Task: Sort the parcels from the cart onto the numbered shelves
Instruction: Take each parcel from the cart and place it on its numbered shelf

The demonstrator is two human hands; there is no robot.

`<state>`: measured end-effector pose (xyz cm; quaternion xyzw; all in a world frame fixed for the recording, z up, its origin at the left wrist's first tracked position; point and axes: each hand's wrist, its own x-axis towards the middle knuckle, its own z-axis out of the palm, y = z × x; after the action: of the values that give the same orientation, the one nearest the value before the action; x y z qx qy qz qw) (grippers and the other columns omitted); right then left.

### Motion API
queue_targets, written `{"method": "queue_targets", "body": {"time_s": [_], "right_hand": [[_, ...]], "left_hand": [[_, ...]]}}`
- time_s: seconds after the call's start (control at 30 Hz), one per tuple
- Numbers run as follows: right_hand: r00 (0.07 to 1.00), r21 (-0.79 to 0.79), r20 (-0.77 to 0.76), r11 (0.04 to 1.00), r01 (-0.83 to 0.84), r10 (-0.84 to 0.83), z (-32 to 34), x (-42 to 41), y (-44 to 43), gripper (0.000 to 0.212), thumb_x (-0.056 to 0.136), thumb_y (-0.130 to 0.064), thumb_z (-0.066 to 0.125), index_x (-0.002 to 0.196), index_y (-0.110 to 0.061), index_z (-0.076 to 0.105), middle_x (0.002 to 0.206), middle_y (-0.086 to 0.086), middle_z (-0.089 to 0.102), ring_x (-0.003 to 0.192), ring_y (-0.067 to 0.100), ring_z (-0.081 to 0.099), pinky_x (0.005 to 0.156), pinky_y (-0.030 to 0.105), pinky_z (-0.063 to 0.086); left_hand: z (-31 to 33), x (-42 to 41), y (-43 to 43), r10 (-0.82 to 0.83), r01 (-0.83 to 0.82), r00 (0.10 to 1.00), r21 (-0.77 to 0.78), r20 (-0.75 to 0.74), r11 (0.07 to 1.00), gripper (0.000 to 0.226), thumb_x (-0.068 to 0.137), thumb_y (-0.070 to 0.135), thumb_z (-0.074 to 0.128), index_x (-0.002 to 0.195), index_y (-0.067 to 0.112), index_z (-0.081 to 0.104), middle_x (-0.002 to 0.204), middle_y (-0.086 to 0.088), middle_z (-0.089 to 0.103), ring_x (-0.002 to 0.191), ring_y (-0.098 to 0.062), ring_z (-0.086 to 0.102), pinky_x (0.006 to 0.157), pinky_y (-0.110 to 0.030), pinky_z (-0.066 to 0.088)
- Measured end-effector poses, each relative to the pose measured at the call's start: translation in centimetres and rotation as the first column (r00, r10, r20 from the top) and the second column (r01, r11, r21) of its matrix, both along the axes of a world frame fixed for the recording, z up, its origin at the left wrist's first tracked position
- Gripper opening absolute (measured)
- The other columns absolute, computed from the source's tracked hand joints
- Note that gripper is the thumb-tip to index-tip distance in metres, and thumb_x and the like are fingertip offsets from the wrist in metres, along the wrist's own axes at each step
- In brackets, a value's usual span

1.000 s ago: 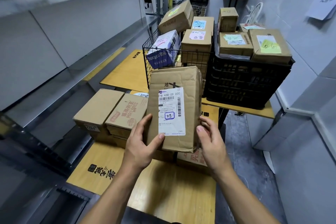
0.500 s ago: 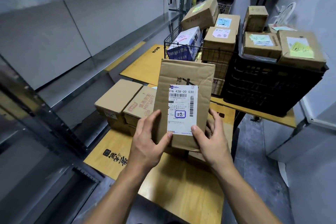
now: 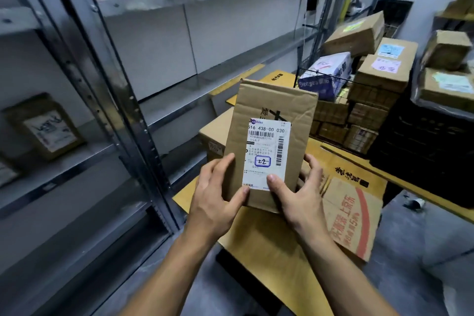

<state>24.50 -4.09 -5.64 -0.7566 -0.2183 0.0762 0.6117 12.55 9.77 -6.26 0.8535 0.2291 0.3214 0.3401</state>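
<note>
I hold a flat brown cardboard parcel (image 3: pixel 275 120) upright in front of me, its white shipping label facing me with "22" handwritten in a blue box. My left hand (image 3: pixel 218 197) grips its lower left edge, thumb on the label's corner. My right hand (image 3: pixel 300 192) grips the lower right edge, thumb on the label, fingers behind. A wire cart (image 3: pixel 333 100) piled with more parcels stands behind, to the right. Grey metal shelves (image 3: pixel 179 90) run along the left.
One parcel (image 3: pixel 43 126) lies on a left shelf. Flattened yellow cardboard (image 3: pixel 269 246) covers a low platform under my hands, with boxes (image 3: pixel 213 136) on it. A black crate (image 3: pixel 423 146) carrying parcels stands at the right. Grey floor shows at the lower right.
The view has swung left toward the shelves, and the parcel has moved left with it. Both hands keep their grip on the parcel.
</note>
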Motion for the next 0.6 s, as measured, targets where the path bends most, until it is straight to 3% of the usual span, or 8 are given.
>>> {"method": "queue_targets", "body": {"time_s": [0.1,0.2,0.3,0.47,0.6], "right_hand": [[0.997,0.031,-0.012,0.996,-0.079,0.079,-0.2,-2.7,2.4,0.076,0.081,-0.031,0.082,0.131,-0.051,0.028,0.123,-0.018,0.058,0.115,0.004,0.059,0.105,0.039,0.047],[0.988,0.072,-0.013,0.986,-0.153,0.155,-0.7,-6.0,4.8,0.074,0.08,-0.029,0.083,0.129,-0.053,0.033,0.116,-0.031,0.057,0.11,-0.012,0.058,0.1,0.031,0.048],[0.969,0.084,-0.021,0.966,-0.243,0.246,-1.3,-10.0,7.2,0.074,0.079,-0.032,0.084,0.126,-0.058,0.034,0.117,-0.029,0.059,0.104,-0.019,0.056,0.089,0.023,0.048],[0.904,0.078,-0.008,0.902,-0.425,0.427,-1.9,-18.3,11.0,0.073,0.079,-0.03,0.084,0.128,-0.055,0.037,0.12,-0.026,0.059,0.108,-0.013,0.057,0.09,0.024,0.051],[0.825,0.101,-0.027,0.822,-0.56,0.565,-2.5,-26.2,13.8,0.072,0.079,-0.034,0.083,0.13,-0.056,0.037,0.116,-0.029,0.06,0.108,-0.008,0.058,0.092,0.028,0.048]], "left_hand": [[0.3,-4.1,1.2,0.071,-0.071,0.997,-0.019,-0.005,0.997,0.067,0.082,0.045,0.064,0.143,0.037,0.039,0.135,0.008,0.042,0.123,-0.003,0.042,0.102,-0.022,0.034],[0.6,-9.2,2.4,0.113,-0.114,0.993,-0.025,-0.011,0.993,0.063,0.084,0.04,0.063,0.142,0.033,0.042,0.134,0.009,0.043,0.121,0.009,0.039,0.099,-0.005,0.028],[1.0,-15.3,3.6,0.187,-0.187,0.982,0.001,-0.035,0.982,0.056,0.085,0.037,0.062,0.138,0.03,0.047,0.132,0.011,0.043,0.121,0.011,0.038,0.096,-0.001,0.025],[1.6,-27.8,4.4,0.406,-0.389,0.899,0.126,-0.164,0.913,0.047,0.087,0.042,0.055,0.13,0.024,0.055,0.127,0.012,0.047,0.121,-0.012,0.045,0.102,-0.026,0.034],[2.0,-38.6,3.3,0.63,-0.512,0.697,0.377,-0.344,0.772,0.051,0.091,0.043,0.052,0.137,0.021,0.049,0.134,0.0,0.048,0.121,-0.021,0.044,0.103,-0.038,0.037]]}}
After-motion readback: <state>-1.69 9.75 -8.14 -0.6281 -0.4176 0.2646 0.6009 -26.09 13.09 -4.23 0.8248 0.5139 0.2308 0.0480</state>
